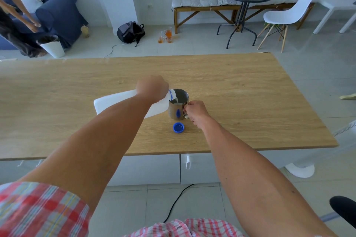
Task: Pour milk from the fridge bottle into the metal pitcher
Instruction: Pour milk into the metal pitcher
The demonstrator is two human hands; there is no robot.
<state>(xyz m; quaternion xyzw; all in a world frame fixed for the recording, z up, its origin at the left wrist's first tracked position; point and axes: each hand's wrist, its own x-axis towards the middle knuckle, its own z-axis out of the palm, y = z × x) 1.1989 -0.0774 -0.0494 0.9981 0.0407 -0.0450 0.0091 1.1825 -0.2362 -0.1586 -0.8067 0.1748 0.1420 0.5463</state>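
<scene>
Head view: the pour looks to be under way. The milk bottle (123, 102), white plastic, is tipped nearly onto its side just left of the frame's centre, its blue-ringed mouth over the rim of the metal pitcher (178, 107), and something pale shows inside the pitcher below the mouth, most likely milk that has gone in. The blue cap (178, 127) is already off and lies open side up on the wooden table (250, 102), just below the pitcher in the frame. So opening the bottle and bringing it to the pitcher are done; what seems left is to finish filling, tip the bottle upright, and probably put the cap back on. How full the pitcher is cannot be told from this angle.

The left hand (152, 87) is wrapped around the bottle's upper part near the neck, at the centre of the frame, with the bottle's body running out to the left under the forearm. The right hand (195, 110) is closed on the pitcher's handle, touching the pitcher's right side and steadying it on the table.
</scene>
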